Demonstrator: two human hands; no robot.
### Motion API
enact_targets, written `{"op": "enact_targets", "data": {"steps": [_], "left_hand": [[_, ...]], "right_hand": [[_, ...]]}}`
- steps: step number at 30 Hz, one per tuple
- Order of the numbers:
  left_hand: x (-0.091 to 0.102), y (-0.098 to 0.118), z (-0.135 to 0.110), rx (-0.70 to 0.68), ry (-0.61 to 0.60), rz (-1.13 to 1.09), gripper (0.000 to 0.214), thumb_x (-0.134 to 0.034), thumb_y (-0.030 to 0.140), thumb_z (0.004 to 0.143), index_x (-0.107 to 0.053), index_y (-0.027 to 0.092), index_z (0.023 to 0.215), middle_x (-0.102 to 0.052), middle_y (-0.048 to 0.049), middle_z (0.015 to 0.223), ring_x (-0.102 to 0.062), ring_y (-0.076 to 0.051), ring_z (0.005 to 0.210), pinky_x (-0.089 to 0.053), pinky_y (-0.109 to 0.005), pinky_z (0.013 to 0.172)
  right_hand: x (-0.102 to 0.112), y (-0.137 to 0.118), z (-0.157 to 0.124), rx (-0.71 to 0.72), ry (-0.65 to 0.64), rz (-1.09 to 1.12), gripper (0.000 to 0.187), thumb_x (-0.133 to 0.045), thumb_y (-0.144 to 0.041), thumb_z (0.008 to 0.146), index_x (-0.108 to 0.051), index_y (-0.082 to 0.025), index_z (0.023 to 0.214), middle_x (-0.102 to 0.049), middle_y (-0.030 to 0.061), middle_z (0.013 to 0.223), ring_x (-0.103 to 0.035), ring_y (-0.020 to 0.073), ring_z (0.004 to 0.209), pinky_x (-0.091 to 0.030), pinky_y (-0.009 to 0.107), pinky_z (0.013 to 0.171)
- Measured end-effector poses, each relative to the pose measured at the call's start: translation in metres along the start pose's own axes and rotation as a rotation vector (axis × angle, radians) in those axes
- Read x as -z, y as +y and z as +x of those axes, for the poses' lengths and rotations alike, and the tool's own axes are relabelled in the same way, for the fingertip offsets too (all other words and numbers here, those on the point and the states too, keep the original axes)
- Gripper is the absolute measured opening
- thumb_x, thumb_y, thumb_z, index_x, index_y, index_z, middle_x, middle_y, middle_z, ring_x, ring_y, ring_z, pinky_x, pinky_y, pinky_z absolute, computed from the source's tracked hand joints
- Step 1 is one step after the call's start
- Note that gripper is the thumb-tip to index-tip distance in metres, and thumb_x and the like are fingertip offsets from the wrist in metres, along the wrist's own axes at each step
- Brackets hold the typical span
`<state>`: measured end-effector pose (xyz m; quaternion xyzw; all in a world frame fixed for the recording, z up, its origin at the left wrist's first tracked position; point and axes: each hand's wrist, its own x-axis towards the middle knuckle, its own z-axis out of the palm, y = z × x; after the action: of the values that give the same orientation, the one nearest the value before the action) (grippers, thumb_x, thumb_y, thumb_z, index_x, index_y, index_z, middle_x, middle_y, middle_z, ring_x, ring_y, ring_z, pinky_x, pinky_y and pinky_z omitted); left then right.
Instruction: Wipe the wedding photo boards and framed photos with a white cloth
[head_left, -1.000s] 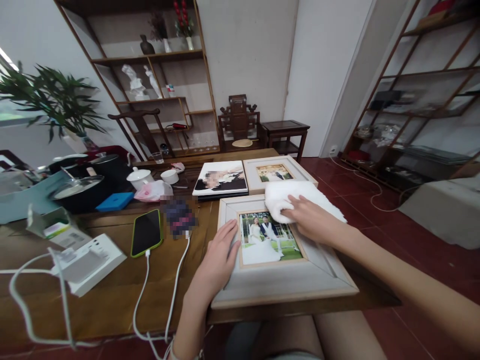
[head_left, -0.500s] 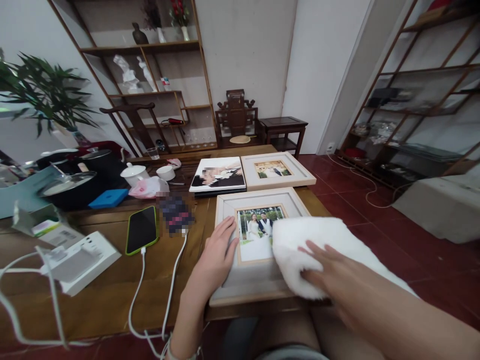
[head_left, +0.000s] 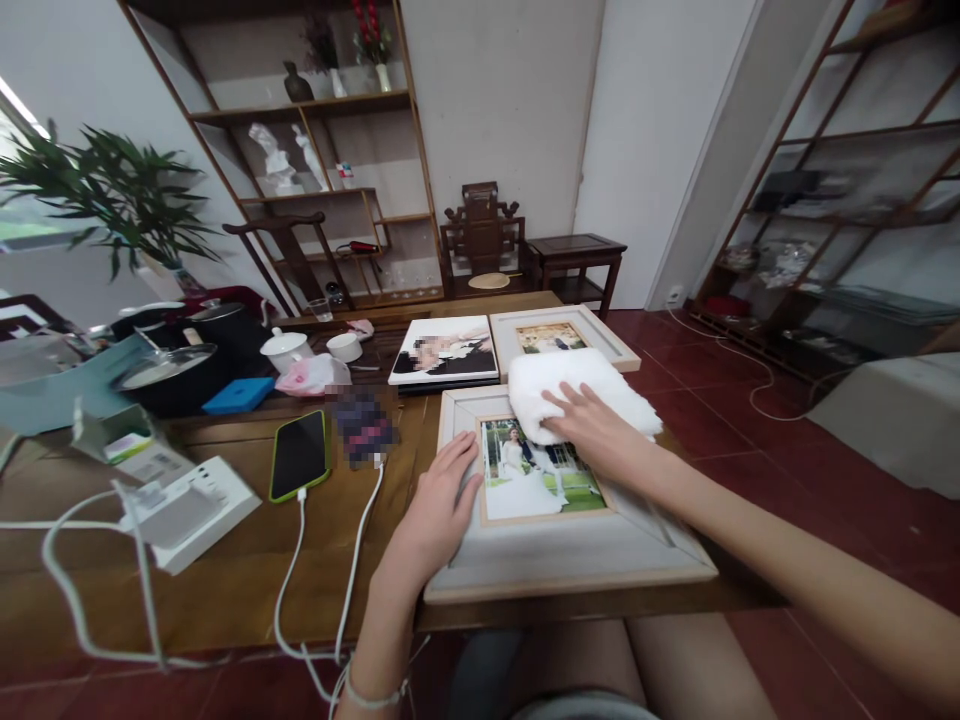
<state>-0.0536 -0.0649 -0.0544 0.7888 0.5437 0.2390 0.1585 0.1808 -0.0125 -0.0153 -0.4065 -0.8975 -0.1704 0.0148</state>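
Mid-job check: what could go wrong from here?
The near picture frame lies close to the near edge of the wooden table; a hard push might shift it despite the left hand on its left side.
The white cloth under the right hand reaches toward the far picture frame and could nudge it.
The white cables run near the left wrist's bracelet and might snag.

Wd shelving (head_left: 360,102) flanks pale wall (head_left: 510,120), red flr (head_left: 682,385).
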Motion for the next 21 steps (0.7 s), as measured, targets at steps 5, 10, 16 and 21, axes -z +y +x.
{"op": "enact_targets", "data": {"steps": [5, 10, 16, 21], "left_hand": [[-0.003, -0.003, 0.0, -0.016, 0.016, 0.011, 0.043, -0.038, 0.027, 0.094, -0.049, 0.009, 0.13, -0.043, -0.0149, 0.143, -0.036, -0.022, 0.135, -0.032, -0.045, 0.111], [-0.004, -0.004, 0.0, -0.019, 0.031, -0.006, 0.042, -0.036, 0.027, 0.094, -0.05, 0.009, 0.13, -0.044, -0.0144, 0.143, -0.036, -0.021, 0.135, -0.031, -0.044, 0.111], [-0.004, -0.004, 0.0, -0.02, 0.033, -0.007, 0.042, -0.036, 0.028, 0.094, -0.049, 0.01, 0.13, -0.043, -0.0139, 0.144, -0.035, -0.022, 0.135, -0.031, -0.045, 0.111], [-0.002, -0.002, -0.001, -0.014, 0.018, -0.033, 0.041, -0.037, 0.028, 0.094, -0.05, 0.014, 0.13, -0.042, -0.0129, 0.144, -0.034, -0.023, 0.136, -0.032, -0.047, 0.11]], "right_hand": [[0.023, -0.018, -0.041, 0.059, -0.151, 0.19, 0.047, -0.046, 0.007, 0.067, -0.065, -0.016, 0.103, -0.056, 0.0163, 0.128, -0.047, 0.0339, 0.12, -0.04, 0.05, 0.093], [0.027, -0.044, -0.092, 0.084, -0.219, 0.376, 0.044, -0.055, -0.001, 0.061, -0.069, -0.021, 0.097, -0.056, 0.0123, 0.13, -0.048, 0.0359, 0.119, -0.042, 0.051, 0.094], [0.024, -0.066, -0.104, 0.067, -0.13, 0.385, 0.036, -0.055, -0.007, 0.066, -0.071, -0.024, 0.093, -0.057, 0.0121, 0.129, -0.052, 0.0402, 0.115, -0.048, 0.056, 0.086], [0.015, -0.04, -0.073, -0.039, -0.037, 0.27, 0.056, -0.047, 0.006, 0.058, -0.067, -0.016, 0.105, -0.046, 0.0152, 0.14, -0.037, 0.0387, 0.13, -0.036, 0.057, 0.102]]}}
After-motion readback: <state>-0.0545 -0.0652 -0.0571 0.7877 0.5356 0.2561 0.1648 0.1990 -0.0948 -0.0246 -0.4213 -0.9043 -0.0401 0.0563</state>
